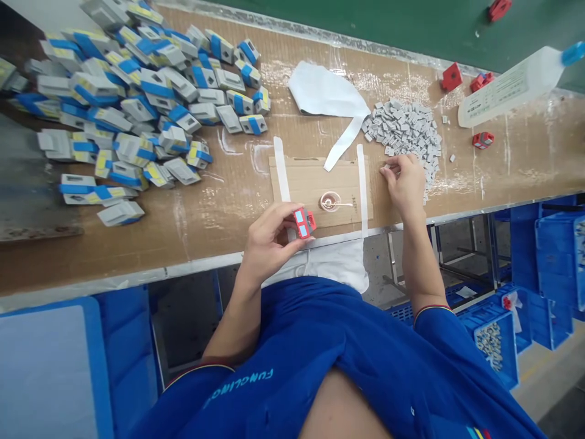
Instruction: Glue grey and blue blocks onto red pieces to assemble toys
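My left hand [274, 241] grips a small red toy vehicle part [302, 223] with pale blue windows and a grey section, near the table's front edge. At the left border of the small grey parts pile [404, 128], my right hand [404, 183] has thumb and forefinger pinched together. A tiny grey piece seems to be at those fingertips, mostly covered. Between the hands lies a cardboard sheet [315, 177] fixed with white tape strips. On it sits a small round clear dish [329, 202] with a thin stick across its rim.
Many grey, blue and yellow toy vehicle bodies [137, 91] are heaped at the left. A white cloth [320, 91] lies behind the cardboard. A plastic bottle [512, 85] with a blue cap and several red parts [451, 77] are at the right. Blue crates [491, 341] stand below.
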Demonstrator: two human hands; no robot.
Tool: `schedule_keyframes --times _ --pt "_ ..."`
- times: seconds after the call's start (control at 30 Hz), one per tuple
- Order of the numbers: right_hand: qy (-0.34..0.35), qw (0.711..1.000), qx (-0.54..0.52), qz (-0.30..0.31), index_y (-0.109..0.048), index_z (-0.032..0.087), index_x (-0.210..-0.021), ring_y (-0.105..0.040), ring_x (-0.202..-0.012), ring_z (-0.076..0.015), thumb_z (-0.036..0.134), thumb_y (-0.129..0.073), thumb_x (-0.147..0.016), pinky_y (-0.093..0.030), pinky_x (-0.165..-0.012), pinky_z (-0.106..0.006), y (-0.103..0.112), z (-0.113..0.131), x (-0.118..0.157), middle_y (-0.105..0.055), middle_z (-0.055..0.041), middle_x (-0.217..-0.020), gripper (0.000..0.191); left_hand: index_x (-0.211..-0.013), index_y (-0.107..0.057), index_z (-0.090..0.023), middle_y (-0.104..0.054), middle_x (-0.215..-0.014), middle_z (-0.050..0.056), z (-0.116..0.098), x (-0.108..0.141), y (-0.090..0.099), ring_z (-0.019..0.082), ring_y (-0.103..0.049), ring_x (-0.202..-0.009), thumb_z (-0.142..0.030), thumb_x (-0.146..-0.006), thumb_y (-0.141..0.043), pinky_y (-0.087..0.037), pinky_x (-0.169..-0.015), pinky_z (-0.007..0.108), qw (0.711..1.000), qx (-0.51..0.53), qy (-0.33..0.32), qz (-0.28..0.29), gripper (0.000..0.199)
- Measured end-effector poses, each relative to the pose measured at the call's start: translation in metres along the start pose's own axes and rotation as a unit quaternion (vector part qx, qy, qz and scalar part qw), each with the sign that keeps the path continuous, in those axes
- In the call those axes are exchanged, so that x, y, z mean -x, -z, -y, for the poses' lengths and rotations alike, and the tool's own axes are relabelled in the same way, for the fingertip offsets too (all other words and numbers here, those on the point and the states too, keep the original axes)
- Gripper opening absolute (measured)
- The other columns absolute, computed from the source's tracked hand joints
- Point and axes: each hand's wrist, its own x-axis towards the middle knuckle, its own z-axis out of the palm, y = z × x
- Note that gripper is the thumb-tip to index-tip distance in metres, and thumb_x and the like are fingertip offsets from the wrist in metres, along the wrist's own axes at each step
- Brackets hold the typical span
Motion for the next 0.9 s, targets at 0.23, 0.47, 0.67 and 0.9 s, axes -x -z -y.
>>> schedule_keyframes --times 0.23,0.47,0.67,0.9 --pt "0.031 0.992 -0.124 -0.017 -0.073 0.025 -0.094 -0.074 -0.082 -0.0201 0.036 -0.081 -0.092 -0.065 -0.082 -0.039 -0.008 0.0 0.003 -0.079 -0.0016 -0.09 0.013 -0.137 -0.074 -0.024 -0.077 -0.128 0.01 0.002 0.001 0.001 0.019 -0.079 -0.102 -0.047 -0.082 -0.096 -0.071 -0.085 0.03 1.0 -0.004 -0.017 0.022 0.064" --pt "0.023 0.942 -0.303 -0.143 -0.075 0.026 -0.09 -0.072 -0.066 -0.0146 0.05 -0.09 -0.088 -0.063 -0.061 -0.031 0.019 0.034 0.047 -0.074 0.0036 -0.078 0.028 -0.141 -0.072 -0.027 -0.076 -0.127 0.009 0.002 0.0 -0.003 0.021 -0.078 -0.111 -0.035 -0.084 -0.096 -0.07 -0.086 0.029 0.998 0.051 -0.026 0.036 0.062" --pt "-0.042 0.891 -0.451 0.036 -0.078 0.025 -0.084 -0.072 -0.064 -0.0131 0.037 -0.095 -0.084 -0.063 -0.055 -0.028 0.021 0.089 0.112 -0.076 0.0022 -0.082 0.02 -0.143 -0.071 -0.028 -0.075 -0.128 0.009 0.002 -0.001 -0.004 0.019 -0.077 -0.109 -0.034 -0.085 -0.095 -0.07 -0.087 0.031 0.996 0.066 -0.03 0.049 0.063" --pt "-0.122 0.86 -0.481 0.121 -0.084 0.027 -0.101 -0.076 -0.069 -0.0137 0.051 -0.091 -0.087 -0.07 -0.07 -0.031 -0.013 0.117 0.132 -0.077 0.0012 -0.085 0.029 -0.139 -0.071 -0.026 -0.076 -0.128 0.01 0.003 -0.001 -0.005 0.019 -0.077 -0.103 -0.038 -0.09 -0.091 -0.068 -0.08 0.028 0.997 0.04 -0.022 0.054 0.055"
